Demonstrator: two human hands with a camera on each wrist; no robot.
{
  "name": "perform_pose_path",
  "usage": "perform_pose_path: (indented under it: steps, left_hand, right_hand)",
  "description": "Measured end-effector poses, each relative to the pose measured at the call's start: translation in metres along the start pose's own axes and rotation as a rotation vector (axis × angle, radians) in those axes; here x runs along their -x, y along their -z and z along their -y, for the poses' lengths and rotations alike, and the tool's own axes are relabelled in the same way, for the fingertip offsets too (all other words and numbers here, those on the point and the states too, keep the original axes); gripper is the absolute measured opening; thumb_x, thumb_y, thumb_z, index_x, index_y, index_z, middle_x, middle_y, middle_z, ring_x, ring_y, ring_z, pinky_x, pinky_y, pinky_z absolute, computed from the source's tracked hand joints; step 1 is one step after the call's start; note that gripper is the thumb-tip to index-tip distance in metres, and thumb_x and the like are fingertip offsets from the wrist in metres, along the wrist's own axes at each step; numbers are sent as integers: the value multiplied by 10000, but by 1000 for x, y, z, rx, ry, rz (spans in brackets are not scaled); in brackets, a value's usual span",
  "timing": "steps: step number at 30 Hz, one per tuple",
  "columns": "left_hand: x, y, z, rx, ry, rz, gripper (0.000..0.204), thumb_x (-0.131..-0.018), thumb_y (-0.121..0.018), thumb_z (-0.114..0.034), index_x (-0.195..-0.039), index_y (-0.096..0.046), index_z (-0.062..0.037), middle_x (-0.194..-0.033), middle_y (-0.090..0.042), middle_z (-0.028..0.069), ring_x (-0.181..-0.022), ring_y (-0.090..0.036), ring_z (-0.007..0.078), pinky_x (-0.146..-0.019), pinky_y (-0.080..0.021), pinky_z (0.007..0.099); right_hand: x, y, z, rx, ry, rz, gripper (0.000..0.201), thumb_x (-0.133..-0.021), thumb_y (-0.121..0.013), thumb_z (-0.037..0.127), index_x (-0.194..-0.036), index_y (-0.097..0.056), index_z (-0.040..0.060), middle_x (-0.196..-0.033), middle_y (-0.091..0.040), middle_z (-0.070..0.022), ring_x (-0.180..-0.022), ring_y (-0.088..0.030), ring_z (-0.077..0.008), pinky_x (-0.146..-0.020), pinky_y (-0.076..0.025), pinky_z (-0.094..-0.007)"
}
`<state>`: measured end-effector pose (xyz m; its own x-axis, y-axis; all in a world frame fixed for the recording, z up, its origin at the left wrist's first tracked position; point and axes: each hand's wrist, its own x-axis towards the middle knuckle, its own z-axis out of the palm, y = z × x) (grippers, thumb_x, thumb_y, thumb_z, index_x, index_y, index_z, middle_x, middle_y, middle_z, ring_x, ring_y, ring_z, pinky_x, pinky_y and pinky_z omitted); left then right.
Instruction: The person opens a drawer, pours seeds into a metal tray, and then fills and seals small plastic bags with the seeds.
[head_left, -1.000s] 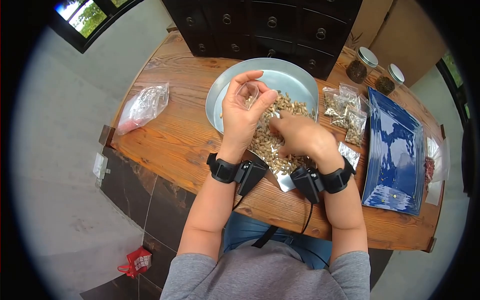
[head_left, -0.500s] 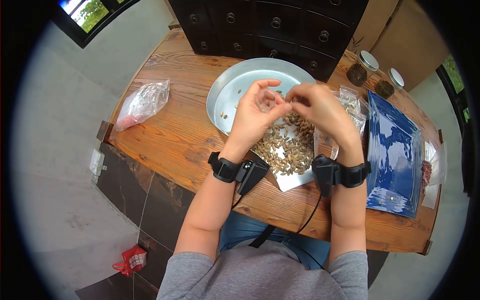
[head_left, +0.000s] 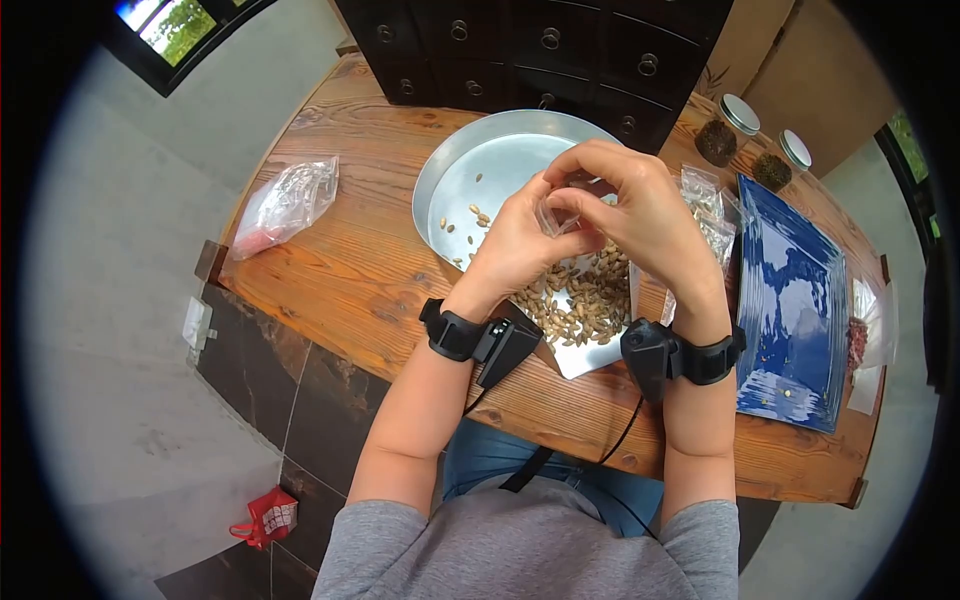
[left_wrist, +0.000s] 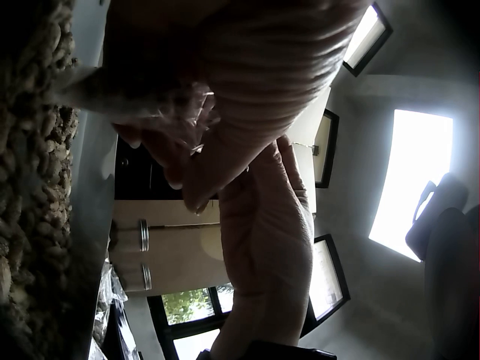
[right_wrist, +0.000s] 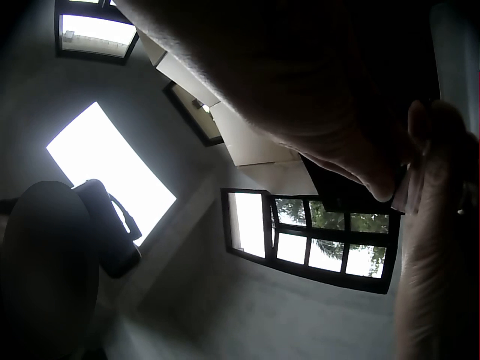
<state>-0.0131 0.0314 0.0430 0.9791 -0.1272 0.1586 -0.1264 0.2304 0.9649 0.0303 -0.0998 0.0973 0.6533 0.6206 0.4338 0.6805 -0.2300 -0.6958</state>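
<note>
Over the round metal tray, the left hand curls its fingers around a small clear plastic bag, also visible in the left wrist view as crinkled clear plastic. The right hand meets it from the right, its fingers arched over the bag's top with thumb and fingertips close together; whether they hold anything is hidden. Below both hands lies a heap of brown seed-like pieces, partly on a metal sheet at the tray's near side. A few loose pieces lie on the tray's left part.
Filled small bags lie right of the tray, beside a blue rectangular plate. Two lidded jars stand at the back right. A clear bag with something pink lies left. A dark drawer cabinet stands behind.
The right hand has risen from the heap to the small bag and now arches over its top. The left hand has shifted slightly right and lower, still around the bag.
</note>
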Motion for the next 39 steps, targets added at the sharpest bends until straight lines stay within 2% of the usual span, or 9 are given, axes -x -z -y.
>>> perform_pose_path:
  steps: [2, 5, 7, 20, 26, 31, 35, 37, 39]
  left_hand:
    - [0, 0, 1, -3, -3, 5, 605, -673, -702, -26, -1201, -411, 24, -1026, -559, 67, -928, -546, 124, -816, -459, 263]
    - [1, -1, -1, -33, -42, -1, 423, -690, -686, -3, -1055, -472, 6, -945, -568, 48, -899, -551, 124, -771, -471, 258]
    - [1, 0, -3, -91, 15, -14, 600, -659, -708, -20, -1185, -421, 6, -1020, -559, 55, -938, -539, 133, -836, -444, 278]
    - [-2, 2, 5, -59, -69, -12, 549, -663, -713, -24, -1143, -447, -9, -893, -552, 27, -836, -527, 100, -762, -441, 255]
    - [-2, 2, 0, -96, -267, -161, 539, -682, -711, -27, -1151, -444, -30, -824, -534, 16, -776, -511, 91, -748, -424, 237]
    - [2, 3, -8, -93, -440, -173, 546, -694, -699, -17, -1172, -436, -52, -765, -525, -6, -761, -502, 74, -737, -417, 219]
    - [5, 7, -11, 40, -383, -150, 521, -718, -689, -32, -1174, -438, -62, -770, -528, -11, -760, -502, 69, -719, -423, 214]
    - [5, 12, -10, 121, -505, -198, 501, -754, -661, -48, -1191, -416, -39, -809, -537, 12, -779, -525, 97, -754, -447, 240]
    - [5, 11, -10, 103, -513, -218, 490, -759, -660, -57, -1185, -419, -33, -807, -538, 12, -784, -525, 103, -777, -438, 253]
  right_hand:
    - [0, 1, 1, 5, 0, -4, 123, -725, -621, 51, -836, -617, 1, -770, -621, -56, -670, -604, -134, -605, -480, -242]
    - [0, 1, 2, 14, -3, -3, 137, -718, -634, 60, -843, -627, 3, -776, -634, -62, -668, -609, -136, -610, -483, -245]
    - [0, 1, 1, -16, 26, -12, 166, -725, -602, 71, -859, -611, -27, -758, -610, -142, -653, -591, -221, -601, -477, -293]
    - [1, 3, 4, -39, -10, -90, 163, -758, -615, 98, -862, -634, -26, -756, -635, -131, -653, -625, -198, -595, -494, -274]
    - [1, 10, 7, -8, -6, -128, 144, -757, -621, 102, -827, -617, -24, -735, -626, -109, -626, -614, -181, -572, -481, -266]
    - [2, 11, 6, 34, -88, -25, 189, -729, -653, 156, -808, -622, -13, -700, -616, -97, -641, -598, -187, -589, -469, -295]
    - [2, 18, -2, 6, -193, 81, 198, -726, -655, 160, -845, -629, 4, -705, -612, -101, -668, -600, -209, -610, -468, -314]
    - [6, 14, -12, 140, -350, 295, 252, -737, -644, 131, -967, -596, 39, -842, -595, -72, -701, -568, -166, -629, -456, -273]
    - [13, -5, -28, 156, -248, 355, 316, -708, -661, 110, -1007, -580, 50, -894, -578, -93, -763, -565, -196, -671, -459, -300]
